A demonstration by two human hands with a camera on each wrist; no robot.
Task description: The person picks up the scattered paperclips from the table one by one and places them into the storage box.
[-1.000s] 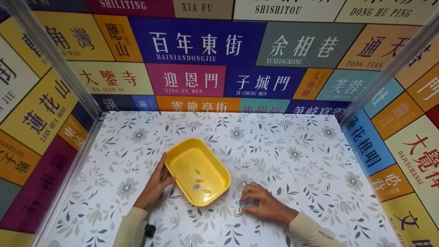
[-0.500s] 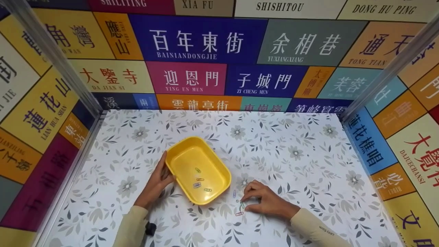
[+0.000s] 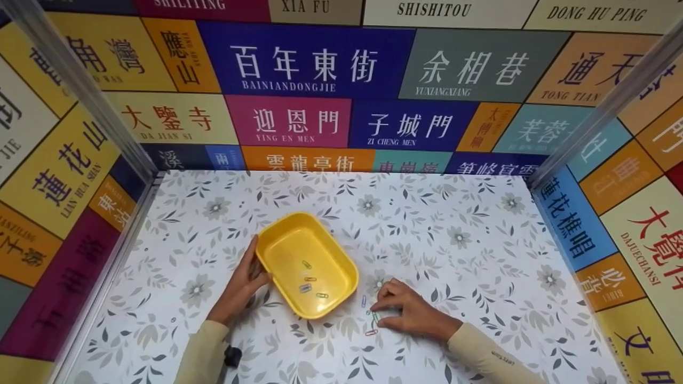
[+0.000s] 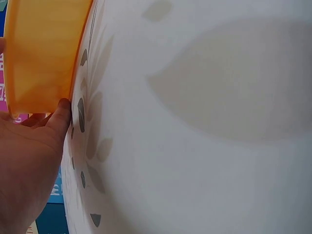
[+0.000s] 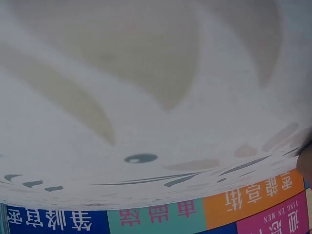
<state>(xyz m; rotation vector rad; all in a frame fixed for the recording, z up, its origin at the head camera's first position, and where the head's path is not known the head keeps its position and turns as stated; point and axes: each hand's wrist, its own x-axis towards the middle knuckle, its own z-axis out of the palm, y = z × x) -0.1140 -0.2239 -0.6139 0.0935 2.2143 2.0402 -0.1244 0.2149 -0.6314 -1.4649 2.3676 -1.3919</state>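
A yellow plastic tray (image 3: 288, 250) stands on the table with several coloured paper clips (image 3: 310, 279) scattered inside. My left hand (image 3: 240, 288) rests along the tray's left side, thumb and fingers against the outer wall. In the left wrist view, the thumb tip (image 4: 63, 103) meets the tray's lower edge (image 4: 73, 78). Right of the tray, my right hand (image 3: 413, 312) is low over the table. Its index finger and thumb curve toward a green paper clip (image 3: 374, 316), tips right at it; I cannot tell whether they pinch it.
A blue paper clip (image 3: 364, 302) and a red paper clip (image 3: 371, 333) lie beside the green one. The tabletop (image 3: 469, 277) is white with a grey leaf print. Sign-patterned walls (image 3: 304, 64) enclose it at the back and on both sides.
My right index finger and thumb shift slightly around the green paper clip. The tray, my left hand and the other clips stay as they were.
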